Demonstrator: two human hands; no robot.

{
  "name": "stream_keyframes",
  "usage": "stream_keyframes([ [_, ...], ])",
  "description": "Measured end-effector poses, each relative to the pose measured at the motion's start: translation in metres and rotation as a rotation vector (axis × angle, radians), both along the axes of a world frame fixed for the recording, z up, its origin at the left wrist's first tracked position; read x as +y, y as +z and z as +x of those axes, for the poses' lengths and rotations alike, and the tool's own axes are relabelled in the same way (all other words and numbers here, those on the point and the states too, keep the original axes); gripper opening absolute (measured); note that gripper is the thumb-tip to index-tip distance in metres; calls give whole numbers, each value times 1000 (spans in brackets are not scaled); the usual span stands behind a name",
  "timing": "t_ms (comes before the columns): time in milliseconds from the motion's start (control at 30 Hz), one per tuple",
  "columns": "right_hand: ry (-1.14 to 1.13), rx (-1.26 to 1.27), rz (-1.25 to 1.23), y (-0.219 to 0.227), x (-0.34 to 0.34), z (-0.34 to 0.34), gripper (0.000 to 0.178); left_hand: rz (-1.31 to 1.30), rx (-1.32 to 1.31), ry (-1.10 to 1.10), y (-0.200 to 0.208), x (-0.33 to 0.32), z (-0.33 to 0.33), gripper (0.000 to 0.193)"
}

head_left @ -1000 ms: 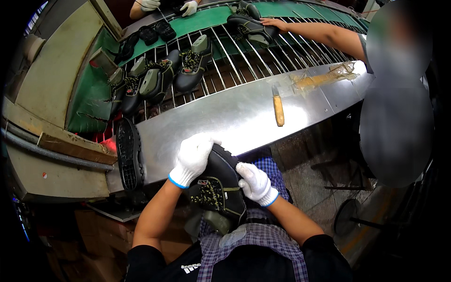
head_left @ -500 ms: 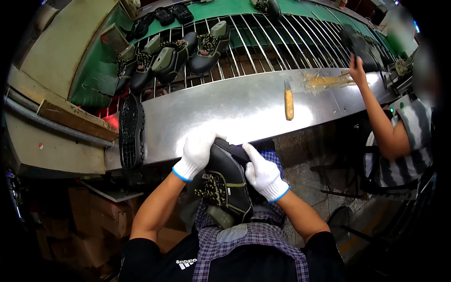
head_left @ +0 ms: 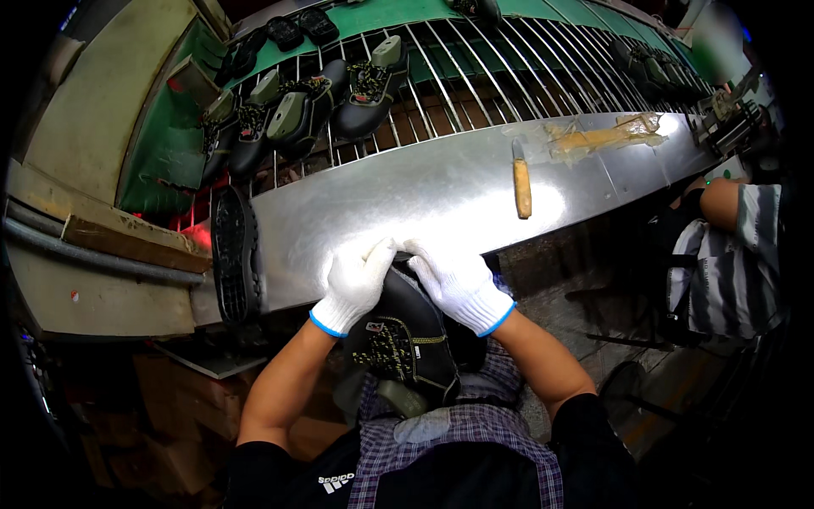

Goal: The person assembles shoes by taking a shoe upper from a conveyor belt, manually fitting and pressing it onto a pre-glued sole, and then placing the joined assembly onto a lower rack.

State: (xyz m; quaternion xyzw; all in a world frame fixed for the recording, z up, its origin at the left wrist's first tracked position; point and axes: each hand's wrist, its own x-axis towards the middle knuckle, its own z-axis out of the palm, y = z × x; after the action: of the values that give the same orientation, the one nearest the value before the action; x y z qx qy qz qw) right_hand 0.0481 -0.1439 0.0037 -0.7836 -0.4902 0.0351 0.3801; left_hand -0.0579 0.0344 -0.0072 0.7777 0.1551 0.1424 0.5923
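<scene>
A black shoe (head_left: 414, 327) with yellow-flecked laces and yellow stitching rests toe-away against my apron, at the near edge of the metal bench (head_left: 297, 220). A grey-green last (head_left: 402, 397) sticks out of its ankle opening. My left hand (head_left: 356, 280), in a white knit glove, is closed on the left side of the toe. Over the toe's right side curls my right hand (head_left: 458, 284), gloved alike, its fingertips close to the left ones. Both hands hide the toe's tip, and the underside is out of sight.
A black treaded sole (head_left: 235, 254) lies at the bench's left end. Beyond are a wooden-handled knife (head_left: 521, 187) and a patch of brown tape (head_left: 610, 136). Several lasted shoes (head_left: 369, 97) stand on the barred rack (head_left: 462, 81). A co-worker in a striped garment (head_left: 729, 254) sits at right.
My right hand has moved up and left from the dark strip at the shoe's side to the toe, beside my left hand. The co-worker's raised arm has dropped away from the rack.
</scene>
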Motion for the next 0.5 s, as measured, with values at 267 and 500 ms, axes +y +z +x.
stream_keyframes([
  [267,-158,412,80,-10,-70,-54,51,263,30,-169,14,11,0,27],
  [500,-168,243,101,-60,-69,-110,101,945,-46,-435,49,-9,10,18],
])
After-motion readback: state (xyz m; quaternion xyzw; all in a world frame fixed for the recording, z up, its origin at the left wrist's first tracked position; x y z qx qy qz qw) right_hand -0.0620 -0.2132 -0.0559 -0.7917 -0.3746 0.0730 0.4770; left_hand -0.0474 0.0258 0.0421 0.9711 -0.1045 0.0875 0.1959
